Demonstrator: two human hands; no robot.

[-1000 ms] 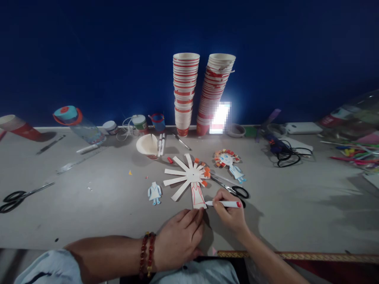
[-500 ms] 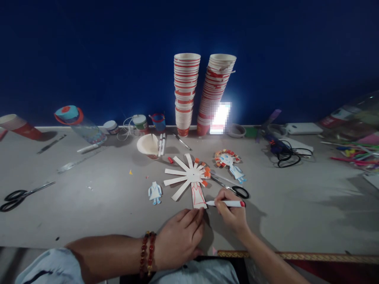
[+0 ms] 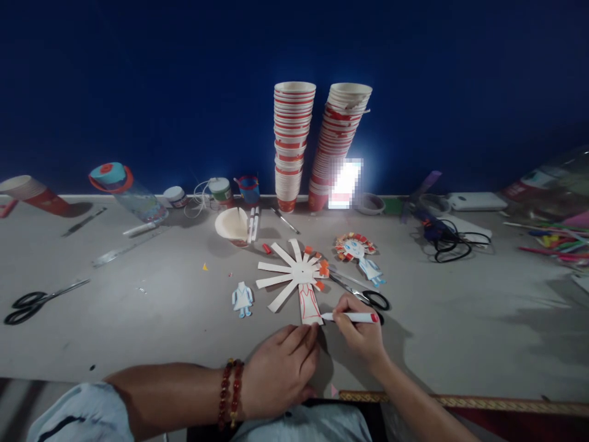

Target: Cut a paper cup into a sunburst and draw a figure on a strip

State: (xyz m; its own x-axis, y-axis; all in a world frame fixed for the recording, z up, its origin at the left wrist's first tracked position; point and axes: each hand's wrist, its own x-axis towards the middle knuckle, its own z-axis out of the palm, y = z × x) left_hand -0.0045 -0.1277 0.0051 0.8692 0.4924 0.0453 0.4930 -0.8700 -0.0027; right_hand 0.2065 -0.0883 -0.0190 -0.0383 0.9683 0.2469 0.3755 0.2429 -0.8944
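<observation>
White paper cutout w/ radiating strips (image 3: pixel 301 272) lies flat, mid-front of the grey tabletop (image 3: pixel 175 328), just beyond the hands. R hand (image 3: pixel 361 328) grips a slim white felt-tip marker w/ red end (image 3: pixel 361 317), tip at the R edge of the cutout's broad bottom strip (image 3: pixel 311 307), by the hem line; can't tell if it's touching. L hand (image 3: pixel 280 371) is palm-down, fingers loosely extended, fingertips at the strip's lower end, prob. steadying it; nothing clasped that I can see.

Done: red dress outline on that strip, i.e. neckline, sides & hem. Several short strips on the cutout's R side are folded, orange showing.

Not done, judging vs. the small paper doll w/ red-orange fringe & blue-outlined dress (image 3: pixel 354 249) nearby: no arms or feet drawn, no face on the hub bar a small dark dot, long L-side strips unfolded, dress uncut. Headless blue-outlined white paper figure (image 3: pixel 242 299) lies loose to the L. Approx. halfway at most, I'd guess.
</observation>
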